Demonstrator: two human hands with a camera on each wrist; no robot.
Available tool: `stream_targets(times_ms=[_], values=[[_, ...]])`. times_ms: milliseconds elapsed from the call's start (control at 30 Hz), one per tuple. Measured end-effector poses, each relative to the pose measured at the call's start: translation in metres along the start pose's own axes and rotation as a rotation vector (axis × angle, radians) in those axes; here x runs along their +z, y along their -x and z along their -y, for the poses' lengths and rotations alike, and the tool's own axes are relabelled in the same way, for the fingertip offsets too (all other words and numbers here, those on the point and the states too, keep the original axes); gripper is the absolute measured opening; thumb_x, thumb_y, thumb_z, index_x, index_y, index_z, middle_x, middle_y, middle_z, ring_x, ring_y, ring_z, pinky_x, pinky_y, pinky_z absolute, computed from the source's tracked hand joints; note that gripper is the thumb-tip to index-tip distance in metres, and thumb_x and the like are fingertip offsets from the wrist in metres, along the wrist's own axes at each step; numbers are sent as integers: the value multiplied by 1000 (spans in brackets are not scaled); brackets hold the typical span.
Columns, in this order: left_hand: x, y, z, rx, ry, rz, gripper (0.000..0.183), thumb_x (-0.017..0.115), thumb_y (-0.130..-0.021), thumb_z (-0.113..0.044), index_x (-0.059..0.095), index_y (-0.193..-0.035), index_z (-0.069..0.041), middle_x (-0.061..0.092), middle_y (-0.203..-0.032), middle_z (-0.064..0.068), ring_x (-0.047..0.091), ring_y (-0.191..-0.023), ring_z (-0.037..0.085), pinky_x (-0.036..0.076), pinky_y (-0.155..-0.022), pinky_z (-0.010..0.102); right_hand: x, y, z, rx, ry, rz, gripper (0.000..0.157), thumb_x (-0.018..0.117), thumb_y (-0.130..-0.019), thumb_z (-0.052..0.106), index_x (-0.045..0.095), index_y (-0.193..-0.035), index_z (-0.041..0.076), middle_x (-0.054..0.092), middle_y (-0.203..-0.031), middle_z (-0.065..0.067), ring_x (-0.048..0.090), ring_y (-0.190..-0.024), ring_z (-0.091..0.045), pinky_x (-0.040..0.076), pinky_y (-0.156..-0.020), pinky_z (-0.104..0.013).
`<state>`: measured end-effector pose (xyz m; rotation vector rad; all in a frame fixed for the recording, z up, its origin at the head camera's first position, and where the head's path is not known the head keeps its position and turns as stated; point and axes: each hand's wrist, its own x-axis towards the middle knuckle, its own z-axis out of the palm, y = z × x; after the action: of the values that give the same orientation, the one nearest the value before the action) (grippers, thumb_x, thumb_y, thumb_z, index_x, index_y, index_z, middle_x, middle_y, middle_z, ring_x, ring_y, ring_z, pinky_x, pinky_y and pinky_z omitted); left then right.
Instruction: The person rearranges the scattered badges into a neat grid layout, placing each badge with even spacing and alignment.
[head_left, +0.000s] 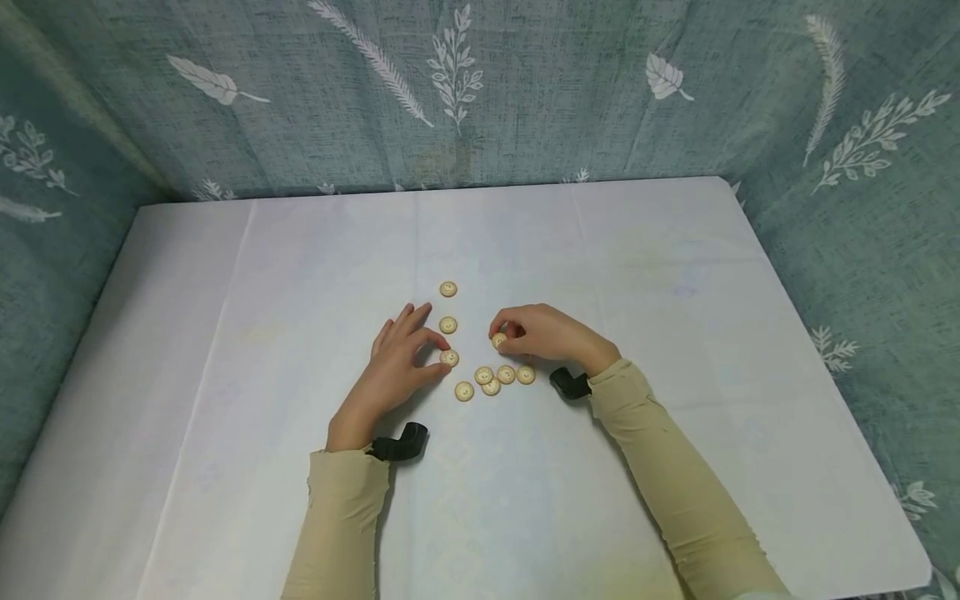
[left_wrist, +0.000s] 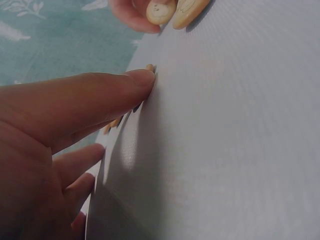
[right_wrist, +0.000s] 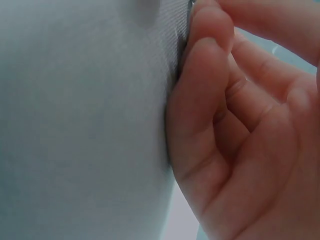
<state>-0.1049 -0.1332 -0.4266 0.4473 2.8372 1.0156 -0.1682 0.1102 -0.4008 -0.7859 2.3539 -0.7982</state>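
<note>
Small round beige discs with dark markings, much like buttons, lie on the white table. My left hand (head_left: 397, 367) has thumb and index finger at either side of one beige disc (head_left: 449, 358), pinching it low at the table; its other fingers are spread. The thumb hides most of that disc in the left wrist view. Between thumb and index finger, my right hand (head_left: 551, 333) pinches another beige disc (head_left: 499, 341), tilted up. In the right wrist view the curled fingers (right_wrist: 200, 95) hide it. Two discs, a middle one (head_left: 447, 325) and a far one (head_left: 447, 289), line up beyond the left fingertips.
Nearer me lies a loose group of several discs (head_left: 506, 375), two of them overlapping, with a separate disc (head_left: 464, 391) at its left. A green leaf-patterned curtain (head_left: 525, 92) borders the table (head_left: 675, 250). Black wrist mounts (head_left: 401, 442) sit beside both wrists.
</note>
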Motion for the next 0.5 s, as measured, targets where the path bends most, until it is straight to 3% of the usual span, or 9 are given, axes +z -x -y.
stream_targets(times_ms=[500], values=[[1,-1,2,1,5,-3,21,72,-74,-29,60,-89,-20,25,-144,8,6,-135,24,0,-105,45,3,-2,-4,24,20,-64,17,61,-85,23,59,-101,18,53,-74,2,47,-66,-12,38,-61,-27]])
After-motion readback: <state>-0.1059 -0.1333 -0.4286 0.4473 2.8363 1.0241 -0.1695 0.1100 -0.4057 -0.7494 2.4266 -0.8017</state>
